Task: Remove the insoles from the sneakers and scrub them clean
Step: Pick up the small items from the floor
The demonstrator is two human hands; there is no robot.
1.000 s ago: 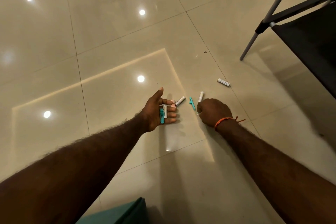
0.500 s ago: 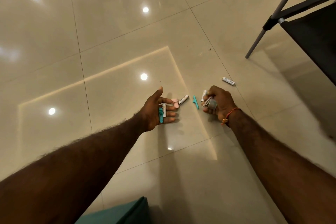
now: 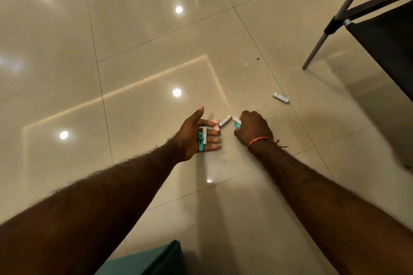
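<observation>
Neither sneakers nor insoles appear anywhere in the head view; what lies by the hands is a scatter of small batteries and plastic bits on a glossy beige tiled floor (image 3: 138, 35). The left hand (image 3: 196, 135) is held palm up just above the floor, fingers straight and thumb raised, carrying a teal clip (image 3: 200, 140) and a white battery (image 3: 204, 133) across its fingers, with a pale pink piece (image 3: 215, 124) at the fingertips. Just beside those fingertips a second white battery (image 3: 225, 120) lies on the tile, between the two hands. The right hand (image 3: 253, 128), an orange thread bracelet (image 3: 257, 142) at its wrist, is knuckles-up with fingers curled, pinching a small white-and-teal piece (image 3: 236, 123) at the floor; what exactly that piece is cannot be told. The hands are near each other but not touching. A third battery (image 3: 281, 98) lies apart, toward a grey chair leg (image 3: 317, 49) at the upper right edge. A teal object (image 3: 152, 259) shows at the bottom edge.
</observation>
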